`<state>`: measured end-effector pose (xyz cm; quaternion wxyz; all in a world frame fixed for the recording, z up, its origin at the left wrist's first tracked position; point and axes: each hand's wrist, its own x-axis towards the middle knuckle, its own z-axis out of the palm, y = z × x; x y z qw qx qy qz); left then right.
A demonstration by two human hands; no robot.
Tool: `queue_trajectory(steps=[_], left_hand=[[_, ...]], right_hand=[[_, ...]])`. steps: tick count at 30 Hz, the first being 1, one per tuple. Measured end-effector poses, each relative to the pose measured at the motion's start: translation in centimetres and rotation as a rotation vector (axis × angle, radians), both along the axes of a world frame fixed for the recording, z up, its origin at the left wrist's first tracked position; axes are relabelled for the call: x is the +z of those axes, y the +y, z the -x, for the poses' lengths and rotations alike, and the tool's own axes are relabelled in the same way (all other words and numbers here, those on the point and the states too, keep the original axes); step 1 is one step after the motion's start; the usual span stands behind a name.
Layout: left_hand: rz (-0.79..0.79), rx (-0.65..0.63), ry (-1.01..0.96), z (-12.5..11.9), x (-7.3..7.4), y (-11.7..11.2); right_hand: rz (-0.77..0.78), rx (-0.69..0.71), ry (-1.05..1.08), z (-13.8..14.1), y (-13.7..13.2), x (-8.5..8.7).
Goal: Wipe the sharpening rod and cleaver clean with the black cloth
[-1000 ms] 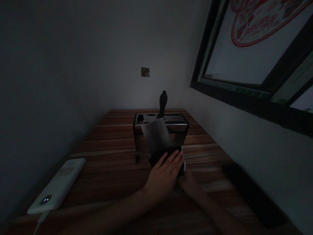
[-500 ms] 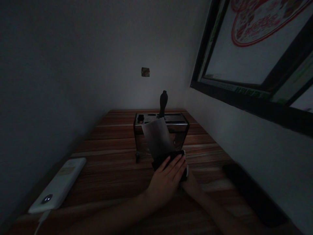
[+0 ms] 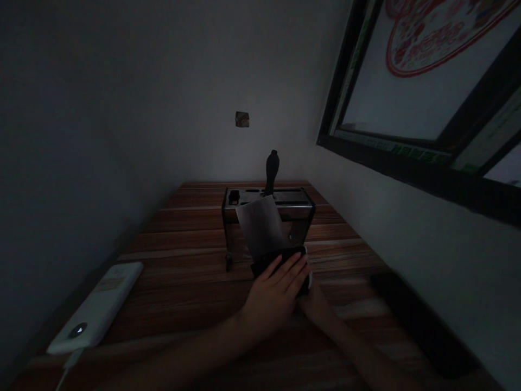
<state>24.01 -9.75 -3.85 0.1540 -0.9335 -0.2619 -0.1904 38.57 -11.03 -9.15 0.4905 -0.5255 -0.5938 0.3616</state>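
A cleaver is tilted up and to the left, its broad grey blade in front of the knife rack. Over the lower part of the blade lies a black cloth with a pale edge. My left hand presses the cloth against the blade, its fingers close together and stretched across it. Behind and below it, my right hand is closed at the cleaver's handle end; the handle and most of those fingers are hidden. In the rack stands a black-handled tool, its lower part out of sight.
A white power bank with a cable lies at the left on the striped wooden table. A long dark object rests along the right wall. Walls border the table at left, back and right, with a dark-framed window at upper right.
My left hand and the cloth have slid slightly up and to the left along the blade. The cleaver stays almost where it was.
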Motion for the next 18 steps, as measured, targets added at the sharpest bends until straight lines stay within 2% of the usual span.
queue_trajectory(steps=[7,12,18], left_hand=[[-0.045,0.016,-0.027,0.6,1.2,1.2],[-0.046,0.058,-0.026,1.4,3.5,2.6],[-0.054,0.104,-0.082,2.1,6.1,4.1]], right_hand=[[0.030,0.014,-0.046,-0.1,0.3,-0.2],[0.015,0.032,-0.081,-0.1,0.4,-0.1],[0.077,0.032,-0.092,0.2,0.3,0.4]])
